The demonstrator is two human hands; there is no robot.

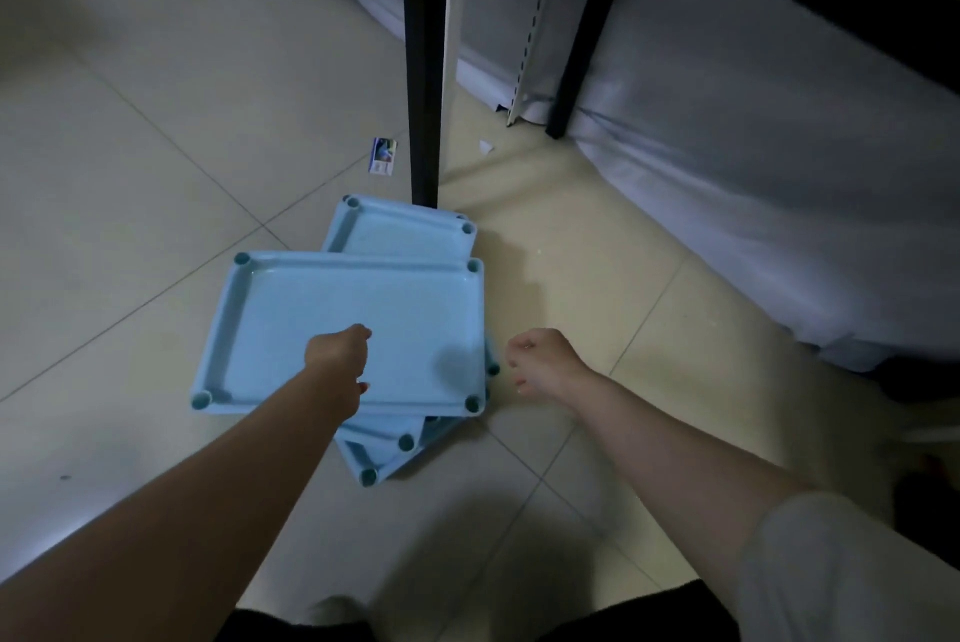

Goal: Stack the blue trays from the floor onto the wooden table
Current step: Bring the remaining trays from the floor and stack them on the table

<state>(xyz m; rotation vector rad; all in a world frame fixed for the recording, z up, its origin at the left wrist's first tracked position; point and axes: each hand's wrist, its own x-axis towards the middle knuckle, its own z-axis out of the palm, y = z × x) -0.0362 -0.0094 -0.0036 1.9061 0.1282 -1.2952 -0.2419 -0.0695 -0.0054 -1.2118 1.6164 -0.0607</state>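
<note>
Gripping top blue tray (358, 308) near edge w/ L hand (337, 350); R hand (540, 360) beside, free.

The floor of large pale beige tiles (156, 184) lies in dim light. A black square table leg (423, 69) stands on it, and a white cloth (753, 147) hangs beside. A small printed card (383, 156) lies near the leg.

I see a small printed card (383, 155) on the tiled floor (130, 204), a paper scrap (485, 147) nearby, and pale sheeting (753, 173) at right.
</note>
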